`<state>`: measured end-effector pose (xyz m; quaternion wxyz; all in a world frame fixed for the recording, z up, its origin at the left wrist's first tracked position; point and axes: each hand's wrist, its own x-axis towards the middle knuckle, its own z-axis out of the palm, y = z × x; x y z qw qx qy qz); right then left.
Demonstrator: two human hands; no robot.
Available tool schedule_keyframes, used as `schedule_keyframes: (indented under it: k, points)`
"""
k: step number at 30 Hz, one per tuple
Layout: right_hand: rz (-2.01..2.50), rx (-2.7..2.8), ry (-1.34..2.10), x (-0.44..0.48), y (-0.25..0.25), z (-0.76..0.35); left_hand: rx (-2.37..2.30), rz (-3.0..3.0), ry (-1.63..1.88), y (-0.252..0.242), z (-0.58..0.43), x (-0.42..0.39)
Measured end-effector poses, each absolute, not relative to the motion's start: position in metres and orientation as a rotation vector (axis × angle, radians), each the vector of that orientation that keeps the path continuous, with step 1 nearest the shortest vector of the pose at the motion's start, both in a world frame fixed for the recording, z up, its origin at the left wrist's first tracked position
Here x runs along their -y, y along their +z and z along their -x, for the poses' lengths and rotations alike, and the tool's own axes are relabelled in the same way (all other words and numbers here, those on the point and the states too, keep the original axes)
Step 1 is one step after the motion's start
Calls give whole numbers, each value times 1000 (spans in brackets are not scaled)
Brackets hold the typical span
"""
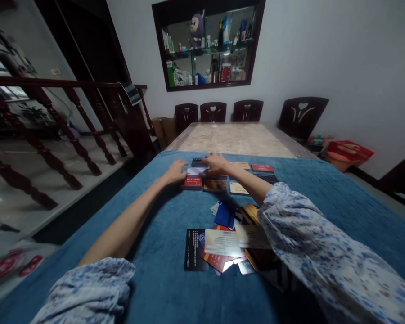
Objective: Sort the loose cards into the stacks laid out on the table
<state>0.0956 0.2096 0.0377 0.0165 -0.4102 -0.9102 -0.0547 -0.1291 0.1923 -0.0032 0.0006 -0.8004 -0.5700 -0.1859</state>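
Out on the blue cloth, my left hand (176, 172) has its fingers curled against the left edge of a pale card (196, 172). My right hand (216, 164) reaches in from the other side, fingers bent down onto the card's right end. Just below lie a red card stack (191, 182) and a brown card stack (215, 185). A dark card stack (197, 161) sits behind the pale one. Closer to me spreads a loose pile of cards, with a black card (196, 249), a cream card (223, 243) and a blue card (225, 215) showing. My right forearm covers part of it.
Further stacks lie to the right, among them a red one (262, 168) and a cream one (239, 188). The blue cloth (168, 288) covers the near table; the stone-patterned top (229, 137) shows beyond. Chairs (213, 112) line the far end, and a railing (70, 108) stands left.
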Motion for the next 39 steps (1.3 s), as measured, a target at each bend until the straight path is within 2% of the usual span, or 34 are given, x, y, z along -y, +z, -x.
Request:
schedule_keyframes:
  k: [21, 31, 39]
  points:
    - [914, 2790, -29, -101, 17, -131, 1766, 2628, -531, -13, 102, -55]
    - [838, 2720, 33, -77, 0, -129, 1679, 2966, -91, 2, 93, -4]
    - [795, 2799, 77, -61, 0, -123, 1592, 3021, 103, 9, 89, 18]
